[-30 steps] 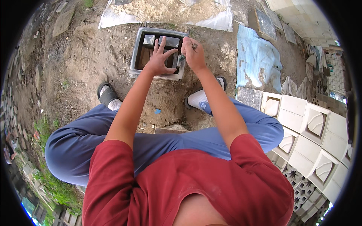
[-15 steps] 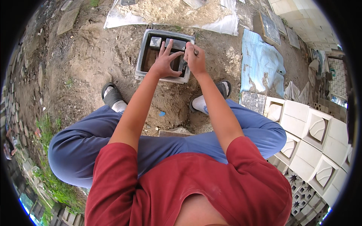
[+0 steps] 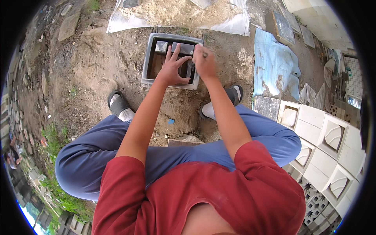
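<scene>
A grey square mould box (image 3: 145, 64) rests on the dirt between my feet. Inside it, toward the far side, sit a smaller grey block (image 3: 161, 47) and a wider one (image 3: 183, 48). Over the box's middle my left hand (image 3: 171, 70) is spread open, its fingertips at the wider block and its thumb near the right inner side. At the right rim my right hand (image 3: 205, 64) is closed around a slim dark-handled tool (image 3: 205, 55). Only the handle's end shows clearly; the fist hides most of it, and the hand is slightly blurred.
Beyond the box lies a white sheet (image 3: 129, 24) with sandy material on it. A light blue sheet (image 3: 270, 62) covers ground at the right. Patterned pale blocks (image 3: 333, 135) are stacked at the lower right. A small blue scrap (image 3: 171, 121) lies between my feet.
My right hand has shifted slightly along the box's right rim and turned, with the tool still in it. My left hand stays spread over the box. The whole view has shifted a little.
</scene>
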The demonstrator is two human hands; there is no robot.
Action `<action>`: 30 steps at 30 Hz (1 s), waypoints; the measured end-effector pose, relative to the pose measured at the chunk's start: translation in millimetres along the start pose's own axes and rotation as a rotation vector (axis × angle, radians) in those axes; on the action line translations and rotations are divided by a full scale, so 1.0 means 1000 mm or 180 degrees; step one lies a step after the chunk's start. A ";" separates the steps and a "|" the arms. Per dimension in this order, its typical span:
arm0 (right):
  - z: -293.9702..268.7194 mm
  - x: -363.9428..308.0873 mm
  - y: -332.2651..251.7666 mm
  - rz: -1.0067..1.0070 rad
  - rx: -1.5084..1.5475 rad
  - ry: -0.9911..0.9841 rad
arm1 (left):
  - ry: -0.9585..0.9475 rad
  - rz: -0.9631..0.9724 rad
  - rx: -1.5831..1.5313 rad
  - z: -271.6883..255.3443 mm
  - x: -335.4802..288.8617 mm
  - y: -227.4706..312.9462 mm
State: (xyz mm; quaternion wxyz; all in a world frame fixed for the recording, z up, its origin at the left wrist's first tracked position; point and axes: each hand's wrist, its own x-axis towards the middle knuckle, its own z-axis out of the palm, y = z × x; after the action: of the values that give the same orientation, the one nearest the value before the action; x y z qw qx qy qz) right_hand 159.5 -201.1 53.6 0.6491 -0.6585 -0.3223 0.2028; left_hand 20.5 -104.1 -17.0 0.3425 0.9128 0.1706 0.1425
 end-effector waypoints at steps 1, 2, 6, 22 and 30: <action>0.001 0.002 0.004 -0.0313 -0.0512 -0.0087 | 0.0010 -0.0013 -0.0013 0.002 0.001 0.001; -0.005 0.006 0.006 0.0068 -0.0401 -0.0145 | 0.0022 -0.0026 -0.0026 0.004 0.002 0.002; -0.011 0.009 -0.013 0.0347 0.0285 0.0199 | -0.0063 -0.0067 0.0099 0.001 -0.004 -0.001; -0.013 0.020 -0.006 0.0252 -0.0287 -0.0058 | -0.0059 -0.0048 0.0081 -0.001 -0.002 -0.005; -0.006 0.014 -0.010 0.0086 -0.0418 -0.0255 | -0.0043 -0.0028 0.0088 0.003 -0.008 -0.005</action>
State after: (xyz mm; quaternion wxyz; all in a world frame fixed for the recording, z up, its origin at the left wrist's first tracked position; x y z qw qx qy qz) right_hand 172.0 -196.2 65.9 0.5882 -0.6954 -0.3517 0.2162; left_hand 13.3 -105.4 -23.7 0.3317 0.9177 0.1742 0.1324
